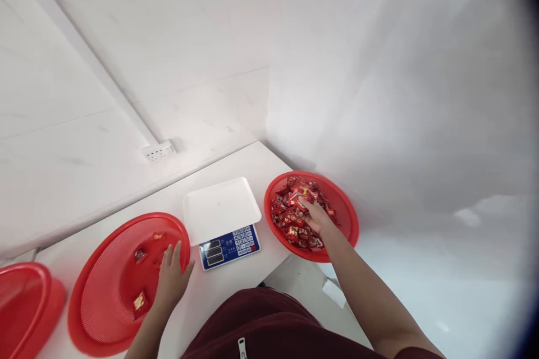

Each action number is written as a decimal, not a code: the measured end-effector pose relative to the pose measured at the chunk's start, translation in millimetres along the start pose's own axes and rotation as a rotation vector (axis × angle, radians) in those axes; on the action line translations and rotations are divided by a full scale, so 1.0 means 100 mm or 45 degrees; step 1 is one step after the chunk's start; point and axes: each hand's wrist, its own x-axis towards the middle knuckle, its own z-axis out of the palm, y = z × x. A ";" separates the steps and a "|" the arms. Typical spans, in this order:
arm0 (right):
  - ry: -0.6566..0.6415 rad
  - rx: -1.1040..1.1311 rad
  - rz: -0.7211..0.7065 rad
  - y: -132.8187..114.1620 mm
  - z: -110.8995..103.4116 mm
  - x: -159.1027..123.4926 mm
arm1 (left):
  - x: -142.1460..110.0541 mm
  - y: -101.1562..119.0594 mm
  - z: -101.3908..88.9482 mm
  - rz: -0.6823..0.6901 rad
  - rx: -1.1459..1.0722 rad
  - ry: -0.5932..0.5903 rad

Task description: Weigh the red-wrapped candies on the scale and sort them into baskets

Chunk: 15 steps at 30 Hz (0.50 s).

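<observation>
My right hand reaches into a round red basket heaped with small shiny red wrapped packets. Its thumb and fingers close on one red packet at the top of the heap; part of the fingers is hidden among the wrappers. Over the right rim of a second red basket, my left hand is open, fingers apart, holding nothing. Inside that basket lie a few packets, among them a red and gold one and a darker one.
Between the two baskets stands a scale with a white tray and a blue keypad panel on the white table. Another red basket is at far left. Walls meet behind the table; a socket strip is mounted there.
</observation>
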 end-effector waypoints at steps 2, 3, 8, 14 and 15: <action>-0.132 -0.019 0.064 0.08 0.30 -0.02 | -0.03 -0.05 0.03 -0.013 0.044 -0.010; -0.199 -0.026 0.089 0.14 0.47 -0.02 | -0.05 -0.08 0.05 -0.022 0.069 -0.015; -0.472 -0.062 0.217 0.49 1.33 -0.04 | -0.18 -0.21 0.10 -0.137 0.167 -0.116; -0.482 -0.320 0.207 0.76 1.88 -0.04 | -0.30 -0.23 0.10 -0.259 0.191 -0.417; -0.450 -0.347 0.194 0.78 1.91 -0.03 | -0.30 -0.22 0.09 -0.270 0.196 -0.452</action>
